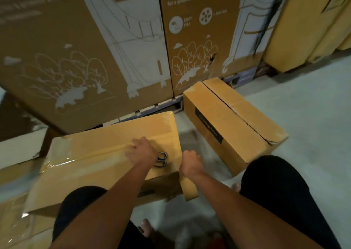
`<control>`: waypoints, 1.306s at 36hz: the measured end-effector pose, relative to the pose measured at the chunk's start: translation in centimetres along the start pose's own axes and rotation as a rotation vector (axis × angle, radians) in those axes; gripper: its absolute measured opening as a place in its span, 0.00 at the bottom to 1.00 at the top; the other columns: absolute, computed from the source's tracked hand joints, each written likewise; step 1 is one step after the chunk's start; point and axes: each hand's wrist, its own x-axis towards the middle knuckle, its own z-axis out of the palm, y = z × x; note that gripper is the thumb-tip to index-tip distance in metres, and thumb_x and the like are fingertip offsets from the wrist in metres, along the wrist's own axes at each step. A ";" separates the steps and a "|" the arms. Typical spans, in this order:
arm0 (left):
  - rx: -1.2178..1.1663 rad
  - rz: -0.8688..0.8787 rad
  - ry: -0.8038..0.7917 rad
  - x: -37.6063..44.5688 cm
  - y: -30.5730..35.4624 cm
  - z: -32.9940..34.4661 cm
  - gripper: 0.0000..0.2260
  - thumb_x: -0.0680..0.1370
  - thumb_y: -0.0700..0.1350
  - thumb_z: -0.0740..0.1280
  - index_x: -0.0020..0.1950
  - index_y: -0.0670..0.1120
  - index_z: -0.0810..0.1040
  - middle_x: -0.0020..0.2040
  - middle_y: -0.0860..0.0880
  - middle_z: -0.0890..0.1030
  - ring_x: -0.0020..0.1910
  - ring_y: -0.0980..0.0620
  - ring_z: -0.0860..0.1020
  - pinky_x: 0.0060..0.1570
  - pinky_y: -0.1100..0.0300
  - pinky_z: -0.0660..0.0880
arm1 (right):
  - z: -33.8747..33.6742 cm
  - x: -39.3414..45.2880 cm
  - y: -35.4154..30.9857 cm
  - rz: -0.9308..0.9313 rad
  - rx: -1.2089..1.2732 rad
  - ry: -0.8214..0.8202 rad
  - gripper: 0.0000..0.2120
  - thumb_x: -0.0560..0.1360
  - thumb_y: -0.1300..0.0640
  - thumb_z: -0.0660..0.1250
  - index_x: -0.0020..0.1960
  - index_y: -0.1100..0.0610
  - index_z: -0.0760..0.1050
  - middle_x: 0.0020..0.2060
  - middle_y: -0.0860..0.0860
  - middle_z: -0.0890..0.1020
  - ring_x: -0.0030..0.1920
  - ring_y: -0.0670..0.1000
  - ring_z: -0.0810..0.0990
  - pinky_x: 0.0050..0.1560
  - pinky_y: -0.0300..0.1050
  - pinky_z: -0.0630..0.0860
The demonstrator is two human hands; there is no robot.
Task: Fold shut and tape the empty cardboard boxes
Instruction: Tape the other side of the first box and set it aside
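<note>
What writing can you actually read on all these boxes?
"Crompton": black label on the small box at right.
"EASY FILL": beside a round icon on the tall printed carton.
Paragraph text at that carton's top: too blurred to read.
Text on the upper-left carton: blurred.

"Crompton" runs along a black label on the right-hand cardboard box.
</note>
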 end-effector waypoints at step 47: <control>-0.971 -0.163 -0.323 -13.5 0.1 8.7 0.15 0.69 0.54 0.77 0.51 0.52 0.77 0.52 0.48 0.80 0.53 0.45 0.78 0.56 0.49 0.78 | -7.4 -2.4 10.9 -0.016 0.235 -0.413 0.12 0.72 0.54 0.74 0.41 0.63 0.80 0.38 0.58 0.82 0.38 0.51 0.83 0.43 0.41 0.82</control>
